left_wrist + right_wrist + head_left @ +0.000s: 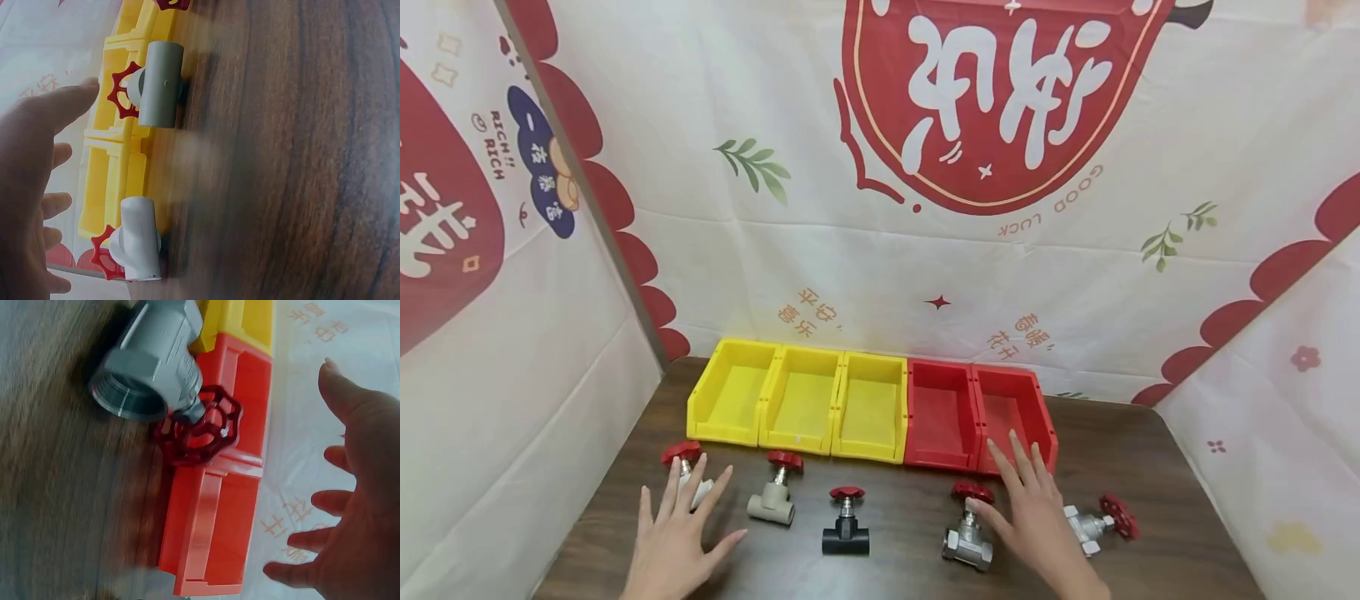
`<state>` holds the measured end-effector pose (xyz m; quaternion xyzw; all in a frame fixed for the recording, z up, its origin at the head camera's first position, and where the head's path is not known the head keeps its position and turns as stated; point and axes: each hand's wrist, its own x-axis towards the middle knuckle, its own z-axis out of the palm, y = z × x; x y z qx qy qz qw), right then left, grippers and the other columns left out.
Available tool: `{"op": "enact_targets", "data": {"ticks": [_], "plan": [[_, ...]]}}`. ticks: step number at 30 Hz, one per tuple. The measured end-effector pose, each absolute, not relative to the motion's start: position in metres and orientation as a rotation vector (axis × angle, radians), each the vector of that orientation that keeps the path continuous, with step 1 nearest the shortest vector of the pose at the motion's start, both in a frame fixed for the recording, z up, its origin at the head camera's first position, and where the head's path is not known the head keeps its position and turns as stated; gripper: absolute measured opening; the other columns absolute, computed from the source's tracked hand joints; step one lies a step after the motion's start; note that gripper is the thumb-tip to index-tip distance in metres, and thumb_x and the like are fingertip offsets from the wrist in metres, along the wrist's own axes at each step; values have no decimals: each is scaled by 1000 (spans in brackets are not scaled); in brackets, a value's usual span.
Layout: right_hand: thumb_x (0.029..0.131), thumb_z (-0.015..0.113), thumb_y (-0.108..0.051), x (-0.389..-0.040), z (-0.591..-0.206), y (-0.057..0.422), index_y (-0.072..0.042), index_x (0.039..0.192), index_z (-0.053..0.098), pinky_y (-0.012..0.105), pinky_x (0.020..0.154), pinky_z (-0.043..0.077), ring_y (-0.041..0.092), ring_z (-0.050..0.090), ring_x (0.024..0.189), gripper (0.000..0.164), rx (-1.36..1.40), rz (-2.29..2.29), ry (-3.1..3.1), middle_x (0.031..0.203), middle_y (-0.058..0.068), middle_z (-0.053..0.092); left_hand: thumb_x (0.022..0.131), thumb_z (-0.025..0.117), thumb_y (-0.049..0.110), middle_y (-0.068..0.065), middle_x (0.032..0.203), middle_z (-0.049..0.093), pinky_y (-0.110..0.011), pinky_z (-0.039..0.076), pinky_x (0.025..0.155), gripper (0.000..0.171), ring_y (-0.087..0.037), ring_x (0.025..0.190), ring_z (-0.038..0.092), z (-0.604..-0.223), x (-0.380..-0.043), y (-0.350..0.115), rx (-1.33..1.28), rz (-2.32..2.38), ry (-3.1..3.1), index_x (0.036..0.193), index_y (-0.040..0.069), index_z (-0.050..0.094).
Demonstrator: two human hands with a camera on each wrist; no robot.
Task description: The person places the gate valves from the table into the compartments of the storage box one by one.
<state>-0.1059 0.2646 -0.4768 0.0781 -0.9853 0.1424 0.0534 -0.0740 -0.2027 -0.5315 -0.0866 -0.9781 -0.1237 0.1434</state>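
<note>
My left hand (676, 533) is spread with straight fingers over the white valve (698, 485) at the left, holding nothing. Beside it lies a grey-beige valve (771, 503) with a red handwheel; both also show in the left wrist view. A black valve (846, 533) rests mid-table between the hands. My right hand (1037, 521) has its fingers extended, likewise holding nothing, between a metal gate valve (967, 546) and a second metal valve (1088, 528), which it partly covers. In the right wrist view, the nearer metal valve (153, 369) shows its threaded end and dark red handwheel.
Behind the valves stands a row of bins: yellow bins (702, 430) on the left and red bins (942, 459) on the right. The brown wooden table (895, 579) ends at a printed white cloth backdrop (880, 275), which also hangs along both sides.
</note>
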Motion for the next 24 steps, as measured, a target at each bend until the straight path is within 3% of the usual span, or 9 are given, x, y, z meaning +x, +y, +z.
{"op": "enact_targets", "data": {"ticks": [8, 15, 24], "plan": [[79, 72, -53, -125, -488, 275, -20, 151, 30, 74, 85, 32, 50, 21, 135, 89, 327, 537, -2941, 156, 16, 18, 78, 63, 66, -13, 153, 28, -76, 10, 96, 83, -43, 141, 11, -536, -76, -208, -197, -379, -2922, 148, 33, 35], [80, 78, -33, -156, -506, 284, -17, 148, 37, 57, 83, 47, 38, 32, 133, 81, 454, 650, -2850, 156, 10, 24, 77, 69, 58, -16, 152, 28, -76, 13, 94, 83, -47, 140, 6, -534, -78, -215, -153, -350, -2987, 147, 28, 37], [81, 76, -34, -189, -521, 287, -19, 150, 32, 57, 81, 48, 41, 34, 131, 84, 482, 681, -2853, 157, 9, 20, 75, 75, 50, -16, 151, 31, -76, 17, 93, 81, -49, 138, 14, -539, -70, -220, -166, -374, -2931, 145, 30, 39]]}}
